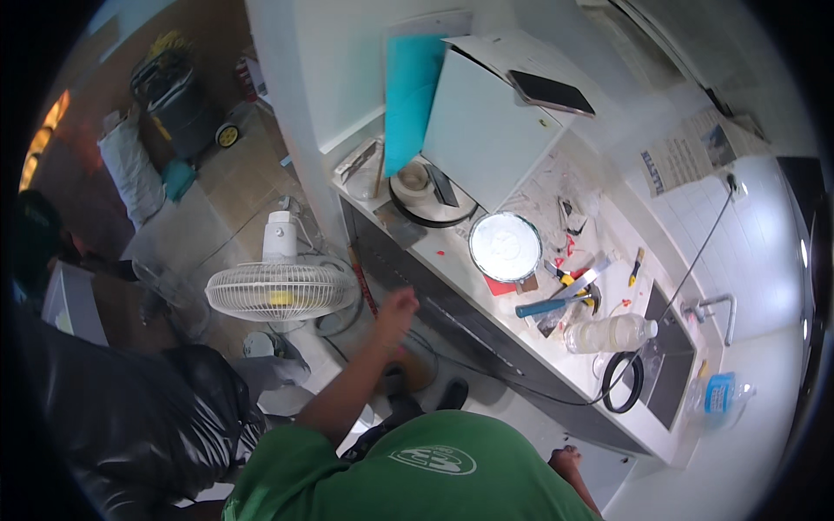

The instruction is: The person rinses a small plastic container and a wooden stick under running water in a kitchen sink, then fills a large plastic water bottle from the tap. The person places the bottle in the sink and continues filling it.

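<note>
My left hand [398, 313] is raised in front of the counter's dark cabinet fronts, slightly blurred, with its fingers curled in. Nothing shows in it. Left of it stands a white pedestal fan [280, 291] with a round wire cage. Low at the right, my right hand [566, 458] hangs by the cabinet; its fingers look bent but are mostly hidden. On the counter nearest my hands lie a round metal can lid or tub [505, 247], a blue-handled tool [543, 307], a claw hammer [593, 300] and a large clear plastic bottle [608, 334].
A white counter [452, 252] runs diagonally, carrying a board [482, 126], a phone [552, 92], a yellow-black cutter [637, 267] and a black ring [623, 382] by the sink [671, 365]. A cable [521, 386] crosses the counter front. A person in black [148, 417] is close at left.
</note>
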The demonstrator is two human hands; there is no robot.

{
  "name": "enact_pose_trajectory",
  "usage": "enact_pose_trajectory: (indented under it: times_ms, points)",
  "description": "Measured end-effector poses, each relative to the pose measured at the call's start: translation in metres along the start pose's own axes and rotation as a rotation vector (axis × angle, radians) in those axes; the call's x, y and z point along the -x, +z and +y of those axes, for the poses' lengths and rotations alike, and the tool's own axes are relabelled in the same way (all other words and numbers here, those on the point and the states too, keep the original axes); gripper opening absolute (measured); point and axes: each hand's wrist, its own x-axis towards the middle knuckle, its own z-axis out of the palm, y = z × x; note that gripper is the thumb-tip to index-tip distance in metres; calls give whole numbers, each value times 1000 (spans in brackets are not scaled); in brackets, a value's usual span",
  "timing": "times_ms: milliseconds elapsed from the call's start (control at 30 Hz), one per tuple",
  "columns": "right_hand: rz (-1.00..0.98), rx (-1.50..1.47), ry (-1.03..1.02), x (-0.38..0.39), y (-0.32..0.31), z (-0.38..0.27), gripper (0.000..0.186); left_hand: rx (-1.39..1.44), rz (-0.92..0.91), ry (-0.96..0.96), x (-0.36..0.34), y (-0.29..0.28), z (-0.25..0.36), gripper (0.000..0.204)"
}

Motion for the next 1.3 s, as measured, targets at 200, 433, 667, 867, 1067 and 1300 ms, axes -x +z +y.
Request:
enact_pose_trajectory:
  times_ms: [200, 433, 667, 867, 1067, 1300]
  points:
    - [266, -842, -109, 3, 2, -34, 44, -823, -749, -164, 96, 2, -69, 42]
    - [228, -1739, -270, 17, -80, -63, 33, -837, -860, 160, 145, -2, -101, 53]
    - [-589, -2815, -130, 13, -2, -30, 42, -884, -818, -304, 190, 10, -77, 52]
    - [-352, -2483, -166, -2, 65, 38, 33, -1019, -751, -368, 261, 76, -31, 54]
    - [25, -2105, 29, -46, 230, 125, 23, -1153, -834, -223, 329, 163, -26, 57]
    - [3, -1952, 377, -45, 431, 169, 26, -1066, -923, 70, 349, 236, 1, 50]
